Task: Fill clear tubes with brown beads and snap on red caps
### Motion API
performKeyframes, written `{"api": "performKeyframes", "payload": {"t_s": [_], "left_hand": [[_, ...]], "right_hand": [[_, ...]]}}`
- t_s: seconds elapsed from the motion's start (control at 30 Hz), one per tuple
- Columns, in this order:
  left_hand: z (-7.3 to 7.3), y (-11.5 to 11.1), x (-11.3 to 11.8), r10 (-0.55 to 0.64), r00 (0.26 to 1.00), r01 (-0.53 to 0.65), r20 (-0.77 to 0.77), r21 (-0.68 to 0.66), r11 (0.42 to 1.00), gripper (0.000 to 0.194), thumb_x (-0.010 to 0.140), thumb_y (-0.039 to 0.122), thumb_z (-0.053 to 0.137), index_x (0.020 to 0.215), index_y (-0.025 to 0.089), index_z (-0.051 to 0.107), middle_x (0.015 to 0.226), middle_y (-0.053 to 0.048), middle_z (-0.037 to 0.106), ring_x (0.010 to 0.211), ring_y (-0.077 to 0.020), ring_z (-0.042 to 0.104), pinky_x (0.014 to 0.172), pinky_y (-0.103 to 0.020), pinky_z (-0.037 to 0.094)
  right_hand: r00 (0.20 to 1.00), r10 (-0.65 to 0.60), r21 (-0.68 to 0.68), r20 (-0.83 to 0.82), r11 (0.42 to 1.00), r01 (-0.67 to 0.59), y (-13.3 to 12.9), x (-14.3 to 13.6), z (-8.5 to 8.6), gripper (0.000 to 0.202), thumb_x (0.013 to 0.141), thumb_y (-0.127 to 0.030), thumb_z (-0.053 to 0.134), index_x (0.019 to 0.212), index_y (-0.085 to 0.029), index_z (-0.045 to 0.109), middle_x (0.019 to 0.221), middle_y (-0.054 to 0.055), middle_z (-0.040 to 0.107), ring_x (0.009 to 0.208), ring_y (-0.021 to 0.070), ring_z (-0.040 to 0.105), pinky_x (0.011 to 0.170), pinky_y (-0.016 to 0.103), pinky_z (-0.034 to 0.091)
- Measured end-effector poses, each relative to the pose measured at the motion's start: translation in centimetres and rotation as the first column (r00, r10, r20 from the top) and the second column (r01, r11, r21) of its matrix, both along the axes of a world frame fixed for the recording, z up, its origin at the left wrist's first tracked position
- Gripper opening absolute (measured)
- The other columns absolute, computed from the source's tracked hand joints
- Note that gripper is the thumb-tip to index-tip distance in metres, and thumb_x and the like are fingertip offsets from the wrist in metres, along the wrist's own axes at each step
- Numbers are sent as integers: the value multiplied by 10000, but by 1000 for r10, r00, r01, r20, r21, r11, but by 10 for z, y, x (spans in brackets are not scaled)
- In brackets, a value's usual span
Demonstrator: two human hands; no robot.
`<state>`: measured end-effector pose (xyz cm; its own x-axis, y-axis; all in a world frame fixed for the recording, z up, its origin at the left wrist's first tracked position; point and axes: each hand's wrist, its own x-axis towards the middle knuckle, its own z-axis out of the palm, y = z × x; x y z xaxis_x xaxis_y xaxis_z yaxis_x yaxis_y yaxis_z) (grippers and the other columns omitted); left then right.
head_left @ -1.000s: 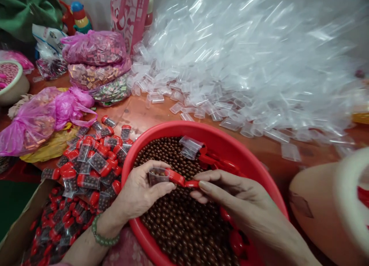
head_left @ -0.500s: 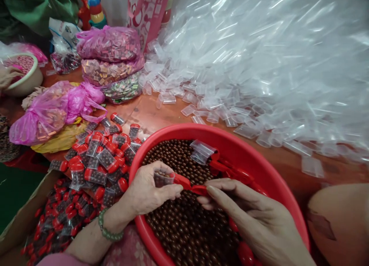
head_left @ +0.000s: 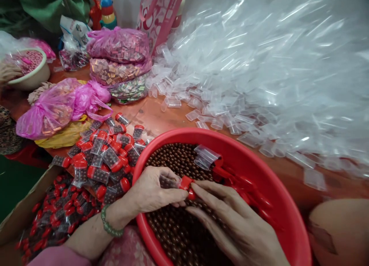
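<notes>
My left hand point(head_left: 161, 189) grips a small clear plastic tube point(head_left: 168, 182) filled with brown candy balls, level above the red basin point(head_left: 173, 133). On the tube's right end sits a red flip cap point(head_left: 186, 182), its lid point(head_left: 191, 194) folded over toward the left hand. My right hand point(head_left: 230, 220) has its fingertips at that lid, index above and thumb lower, fingers fairly straight. Below both hands lie loose brown candy balls point(head_left: 170, 154). Clear tubes point(head_left: 206, 157) and red caps point(head_left: 230, 177) rest at the basin's right inner side.
Filled red-capped tubes point(head_left: 100, 154) are heaped left of the basin, others in a cardboard box point(head_left: 29, 200). Clear tubes point(head_left: 245, 85) form a large pile behind. Pink bags point(head_left: 121, 47) stand at back left. Another person's hand point(head_left: 10, 72) is at a white bowl point(head_left: 36, 77).
The cap's lid, stretched out to the right before, is now folded in against the tube end. My right hand has moved left and down toward it. The view has shifted slightly.
</notes>
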<state>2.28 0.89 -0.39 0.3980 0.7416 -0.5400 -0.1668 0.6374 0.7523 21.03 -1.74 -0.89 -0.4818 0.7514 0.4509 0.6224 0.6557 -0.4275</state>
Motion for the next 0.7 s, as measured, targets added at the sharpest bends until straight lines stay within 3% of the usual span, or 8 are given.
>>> {"api": "performKeyframes", "payload": {"t_s": [0.2, 0.33, 0.4, 0.47, 0.63, 0.7], "left_hand": [[-5, 2, -5, -114, 989, 117, 90, -29, 993, 225, 558, 247, 770, 643, 135, 594, 506, 23, 614, 455, -82, 566, 483, -191, 429], [-12, 1, -8, -150, 966, 157, 209, -17, 987, 296, 575, 315, 829, 645, 129, 610, 525, 18, 635, 439, -83, 574, 478, -193, 433], [-14, 0, -10, -148, 957, 155, 249, -8, 988, 285, 590, 277, 832, 672, 129, 602, 539, 20, 639, 450, -72, 575, 497, -181, 436], [-16, -1, -11, -138, 941, 148, 310, -11, 989, 282, 583, 206, 823, 729, 136, 591, 594, 16, 656, 490, -74, 599, 525, -176, 460], [-21, -2, -12, -106, 867, 108, 487, 26, 994, 427, 552, 80, 742, 948, 154, 600, 842, -43, 692, 690, -154, 695, 619, -247, 551], [-22, -1, -12, -92, 834, 88, 544, 33, 996, 452, 541, 69, 718, 973, 144, 609, 887, -65, 694, 767, -178, 709, 693, -277, 562]], "right_hand": [[967, 249, 27, 57, 968, -251, 16, 17, -4, 393, 930, -38, 438, 1265, -176, 590, 1107, 119, 710, 1011, 164, 691, 845, 237, 584], [943, 333, 80, 12, 940, -333, 30, 13, -2, 366, 928, -72, 478, 1245, -218, 589, 1017, 96, 746, 960, 196, 707, 807, 309, 598], [934, 350, 22, -70, 937, -350, 34, 8, -3, 291, 930, -116, 514, 1194, -212, 587, 1029, 102, 739, 981, 206, 700, 809, 312, 594], [942, 295, -107, -157, 944, -313, 35, 4, -3, 202, 938, -149, 513, 1119, -211, 578, 1015, 90, 723, 948, 181, 699, 792, 269, 585], [974, -36, -360, -224, 932, -49, 35, 4, -3, 130, 946, -195, 472, 1022, -240, 567, 859, 18, 653, 754, 130, 657, 695, 216, 561], [980, -35, -438, -197, 897, -56, 32, 6, -3, 140, 951, -210, 445, 958, -238, 582, 822, 16, 642, 720, 134, 646, 665, 223, 559]]}}
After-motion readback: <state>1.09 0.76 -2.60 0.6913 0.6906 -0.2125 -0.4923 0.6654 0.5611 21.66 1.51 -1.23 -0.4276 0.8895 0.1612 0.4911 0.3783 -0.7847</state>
